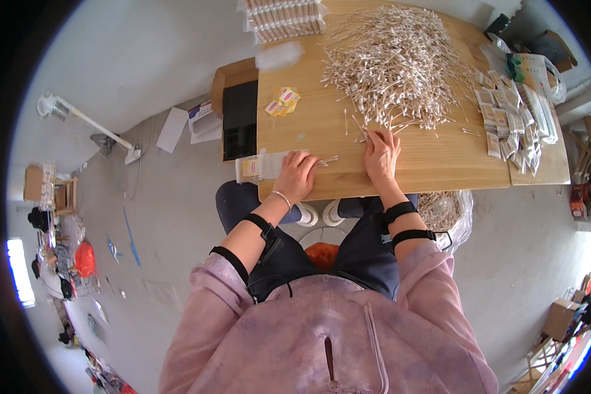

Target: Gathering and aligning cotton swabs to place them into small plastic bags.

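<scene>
A large heap of cotton swabs (pixel 400 62) covers the far middle of the wooden table. My left hand (pixel 296 174) rests near the front left edge, fingers curled round a few cotton swabs (pixel 326 161) whose ends stick out to the right. Beside it lies a clear plastic bag (pixel 266 164) with a yellow label and a row of swabs showing at its left end. At the near edge of the heap, my right hand (pixel 381 156) has its fingers pinched together on swabs there; how many is hidden by the fingers.
Yellow-and-white cards (pixel 283 102) lie at the table's left. Filled small packs (pixel 511 121) are piled at the right. Stacked bundles of swabs (pixel 284 20) stand at the far left corner. An open carton (pixel 233 69) adjoins the left edge; a plastic sack of swabs (pixel 443 213) sits below the table.
</scene>
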